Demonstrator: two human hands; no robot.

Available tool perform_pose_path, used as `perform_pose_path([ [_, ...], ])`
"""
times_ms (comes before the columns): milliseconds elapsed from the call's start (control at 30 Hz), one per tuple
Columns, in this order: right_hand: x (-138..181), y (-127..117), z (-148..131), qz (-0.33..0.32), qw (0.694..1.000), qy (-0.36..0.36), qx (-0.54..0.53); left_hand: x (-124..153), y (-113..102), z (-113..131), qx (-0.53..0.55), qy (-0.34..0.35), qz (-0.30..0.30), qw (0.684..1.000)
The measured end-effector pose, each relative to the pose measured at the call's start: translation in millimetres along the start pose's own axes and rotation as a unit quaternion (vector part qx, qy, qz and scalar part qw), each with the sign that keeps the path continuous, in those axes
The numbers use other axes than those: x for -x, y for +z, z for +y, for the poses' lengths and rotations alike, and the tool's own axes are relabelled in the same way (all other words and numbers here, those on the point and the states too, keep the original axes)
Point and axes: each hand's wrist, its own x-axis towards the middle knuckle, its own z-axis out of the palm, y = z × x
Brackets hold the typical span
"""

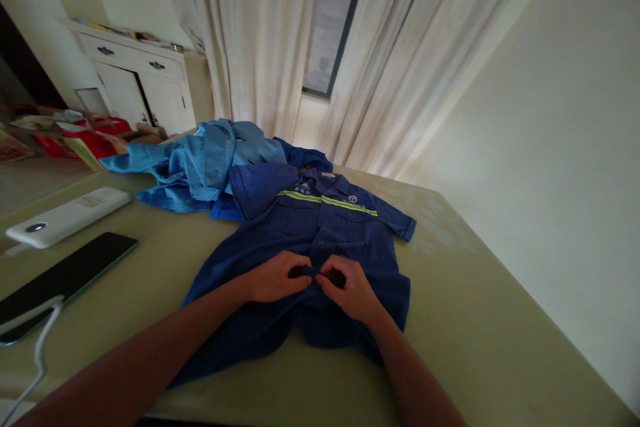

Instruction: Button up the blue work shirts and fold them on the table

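Note:
A dark blue short-sleeved work shirt [345, 240] lies spread front side up on the table, its collar pointing away from me. A yellow reflective stripe crosses its chest above the pockets. My left hand [283, 275] pinches the front edge of the shirt low on the button line. From the other side, my right hand [349, 285] pinches the same spot, and the fingertips of both hands nearly meet. The cloth is slightly raised there. Whether a button sits between the fingers is hidden.
Light blue garments [200, 157] lie heaped behind the shirt on the left. A phone [65, 273] with a white cable [43, 340] and a white power bank-like device [70, 215] rest on the table [470, 320] at left. A wall [540, 147] borders the right side.

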Motion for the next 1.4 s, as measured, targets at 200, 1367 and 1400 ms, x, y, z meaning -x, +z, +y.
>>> perform_pose_path([
  [200,0,0,-7,-0.009,0.997,-0.026,0.07,-1,5,4,-0.004,-0.034,0.021,0.999],
  [1367,8,26,-10,0.162,0.937,-0.116,0.288,-7,18,-7,0.151,-0.085,0.006,0.985],
  [1400,8,26,-10,0.169,0.935,-0.118,0.289,-7,18,-8,0.172,-0.089,0.01,0.981],
])
